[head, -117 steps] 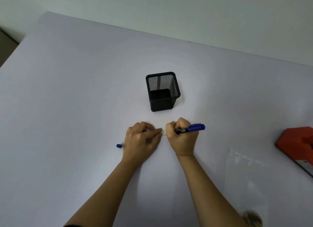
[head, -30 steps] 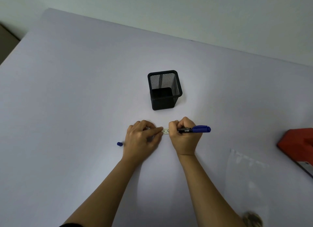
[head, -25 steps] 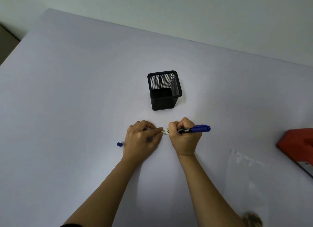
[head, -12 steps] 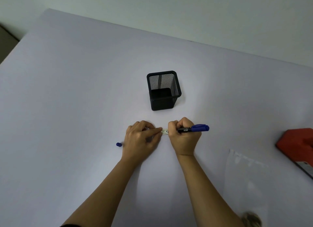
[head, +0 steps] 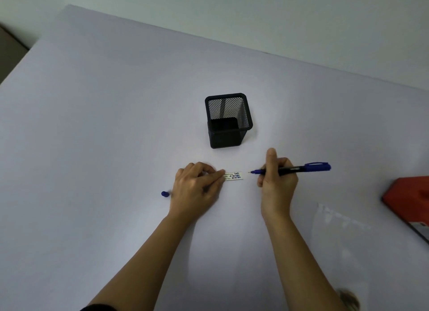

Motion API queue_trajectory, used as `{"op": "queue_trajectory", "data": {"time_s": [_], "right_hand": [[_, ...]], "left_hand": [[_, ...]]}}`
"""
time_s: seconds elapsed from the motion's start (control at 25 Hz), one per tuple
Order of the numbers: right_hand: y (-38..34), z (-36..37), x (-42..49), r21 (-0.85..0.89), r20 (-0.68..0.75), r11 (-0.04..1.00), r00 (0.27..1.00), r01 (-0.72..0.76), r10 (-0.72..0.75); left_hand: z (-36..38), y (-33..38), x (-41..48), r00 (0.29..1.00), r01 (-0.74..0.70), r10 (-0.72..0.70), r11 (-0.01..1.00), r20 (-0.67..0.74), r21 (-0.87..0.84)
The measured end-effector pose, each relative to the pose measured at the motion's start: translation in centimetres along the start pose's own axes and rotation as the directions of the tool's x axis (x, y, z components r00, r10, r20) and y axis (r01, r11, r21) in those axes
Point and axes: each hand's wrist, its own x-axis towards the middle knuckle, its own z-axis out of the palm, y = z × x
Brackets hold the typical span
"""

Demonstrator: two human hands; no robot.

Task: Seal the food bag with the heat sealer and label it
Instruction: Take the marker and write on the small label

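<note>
Pale lilac table (head: 92, 129) spreads beneath a plain wall. A small blue pen cap (head: 164, 194) lies just beside the left hand (head: 197, 190), whose fingers (head: 218, 174) press down one end of a small white handwritten label (head: 235, 176). Behind stands a black square mesh pen holder (head: 228, 134). The right hand (head: 277, 185) grips a blue-and-black marker pen (head: 301, 168), its tip near the label. A clear plastic food bag (head: 343, 231) and a red heat sealer (head: 408, 201) lie rightmost.

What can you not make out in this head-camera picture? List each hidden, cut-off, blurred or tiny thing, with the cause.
Head view:
1. label: writing too small to read; left end under the left hand.
2. red sealer: cut off by the right edge.
3. clear bag: outline faint, seal unreadable.
4. brownish blur at the bottom edge: unidentifiable.
</note>
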Motion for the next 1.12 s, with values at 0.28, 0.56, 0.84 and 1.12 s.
{"op": "queue_trajectory", "data": {"time_s": [0.28, 0.56, 0.84, 1.12], "right_hand": [[-3.3, -1.8, -2.2, 0.266, 0.063, 0.914, 0.952, -0.306, 0.3], [-4.1, -2.9, -3.6, 0.274, 0.133, 0.886, 0.927, -0.375, 0.351], [-4.6, -1.9, -5.2, 0.194, 0.285, 0.942, 0.934, -0.275, 0.214], [-5.0, -1.1, -6.3, 0.137, 0.289, 0.95, 0.929, -0.28, 0.232]], "left_hand": [[-3.7, 3.2, -1.3, 0.962, -0.155, 0.181, 0.978, -0.204, 0.139], [-7.5, 0.8, -4.8, 0.824, 0.53, -0.557, 0.822, 0.104, 0.21], [-9.3, 4.7, -1.9, 0.57, 0.697, -0.719, 0.166, 0.398, -0.698], [-10.0, 6.8, -0.5, 0.639, 0.681, -0.624, 0.187, 0.45, -0.708]]}}
